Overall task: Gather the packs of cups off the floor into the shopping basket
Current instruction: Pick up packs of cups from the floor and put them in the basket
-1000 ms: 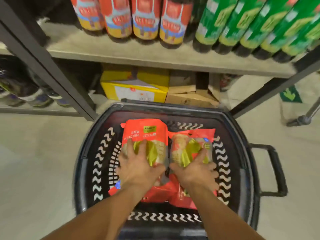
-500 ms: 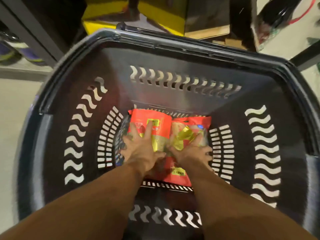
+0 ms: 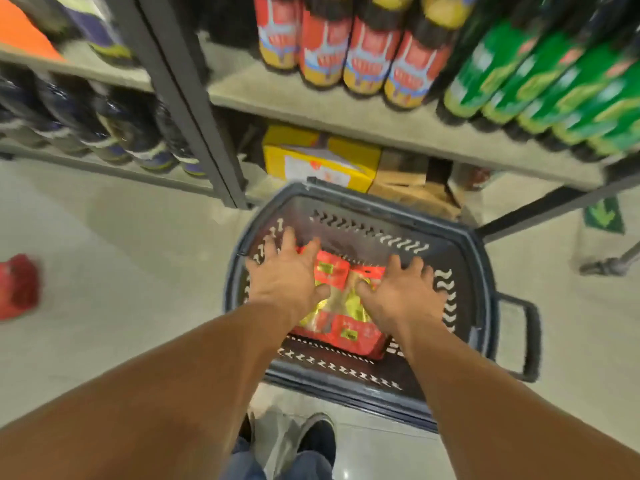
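A dark plastic shopping basket (image 3: 485,292) stands on the floor in front of the shelves. Two red packs of cups (image 3: 341,296) with gold showing through lie side by side on its bottom. My left hand (image 3: 287,275) hovers over the left pack with fingers spread, holding nothing. Above the right pack my right hand (image 3: 403,294) is also spread, with nothing in it. Another red pack (image 3: 17,287) lies on the floor at the far left, blurred.
Metal shelving (image 3: 194,109) rises behind the basket with red-labelled bottles (image 3: 346,53) and green bottles (image 3: 554,81). A yellow box (image 3: 318,161) sits under the shelf. The basket's handle (image 3: 531,337) sticks out right. My shoe (image 3: 318,438) is just below the basket.
Both hands have let go of the packs and lifted up out of the basket. The view has pulled back, so the shelves and the floor pack at left show.
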`<state>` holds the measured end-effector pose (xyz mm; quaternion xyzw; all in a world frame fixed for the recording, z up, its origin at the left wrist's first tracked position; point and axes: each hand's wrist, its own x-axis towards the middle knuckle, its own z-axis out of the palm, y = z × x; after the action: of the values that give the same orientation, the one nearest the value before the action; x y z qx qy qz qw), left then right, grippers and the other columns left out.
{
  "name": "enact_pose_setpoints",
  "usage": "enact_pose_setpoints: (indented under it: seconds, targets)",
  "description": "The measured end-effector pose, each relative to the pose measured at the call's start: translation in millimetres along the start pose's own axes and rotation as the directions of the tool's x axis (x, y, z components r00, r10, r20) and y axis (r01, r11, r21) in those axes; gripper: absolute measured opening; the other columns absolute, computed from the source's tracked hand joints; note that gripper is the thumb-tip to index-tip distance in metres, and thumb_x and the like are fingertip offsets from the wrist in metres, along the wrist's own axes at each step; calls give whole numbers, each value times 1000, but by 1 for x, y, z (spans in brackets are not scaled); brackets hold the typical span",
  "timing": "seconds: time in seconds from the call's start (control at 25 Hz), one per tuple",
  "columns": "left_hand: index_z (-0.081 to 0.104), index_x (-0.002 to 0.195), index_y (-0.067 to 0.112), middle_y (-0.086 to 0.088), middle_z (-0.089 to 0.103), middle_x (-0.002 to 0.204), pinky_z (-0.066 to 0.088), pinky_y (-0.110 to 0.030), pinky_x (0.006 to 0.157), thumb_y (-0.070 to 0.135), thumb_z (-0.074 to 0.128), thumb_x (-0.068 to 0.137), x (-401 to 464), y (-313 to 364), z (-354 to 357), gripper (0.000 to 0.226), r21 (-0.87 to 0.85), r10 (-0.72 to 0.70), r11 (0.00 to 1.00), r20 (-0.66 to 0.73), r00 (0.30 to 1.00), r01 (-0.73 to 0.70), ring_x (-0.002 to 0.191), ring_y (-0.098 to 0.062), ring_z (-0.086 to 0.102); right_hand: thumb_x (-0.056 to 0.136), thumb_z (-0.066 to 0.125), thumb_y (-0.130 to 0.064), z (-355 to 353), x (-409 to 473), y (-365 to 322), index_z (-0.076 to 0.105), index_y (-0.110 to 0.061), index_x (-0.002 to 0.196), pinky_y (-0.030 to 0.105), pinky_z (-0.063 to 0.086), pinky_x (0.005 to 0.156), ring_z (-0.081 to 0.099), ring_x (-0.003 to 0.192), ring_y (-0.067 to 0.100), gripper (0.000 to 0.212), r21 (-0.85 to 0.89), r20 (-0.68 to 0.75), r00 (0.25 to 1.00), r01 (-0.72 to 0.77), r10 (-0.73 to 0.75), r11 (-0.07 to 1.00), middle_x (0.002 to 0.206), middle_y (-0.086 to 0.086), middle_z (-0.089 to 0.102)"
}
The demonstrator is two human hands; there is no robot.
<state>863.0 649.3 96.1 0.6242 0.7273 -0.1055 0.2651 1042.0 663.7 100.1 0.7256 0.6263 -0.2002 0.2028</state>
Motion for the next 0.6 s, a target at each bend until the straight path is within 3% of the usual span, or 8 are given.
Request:
enact_pose_setpoints:
  seconds: [0.16,0.36,0.6]
  targets:
    - [38,147,35,-4,38,146,40,-52,102,61,54,91,-93,-25,-134,64,-28,-33,999,-168,985,28,132,-34,40,97,43,-64,-139,-92,-46,38,-20,147,53,40,105,36,140,36,68,-110,-104,964,234,-245,966,150,15,40]
    - [44,143,35,-3,41,144,39,-51,101,65,51,90,-220,-91,-284,61,-102,-182,982,-311,933,157,131,-33,42,95,46,-63,-269,-220,-134,54,-19,128,44,47,94,57,121,33,56,-259,-218,837,446,-501,857,128,10,60]
    - [45,142,35,-4,44,144,39,-55,103,62,54,88,-394,-209,-401,61,-195,-363,931,-409,837,309,133,-33,41,93,54,-58,-349,-392,-266,51,-19,133,46,48,96,55,125,34,56,-311,-158,676,658,-720,686,131,11,58]
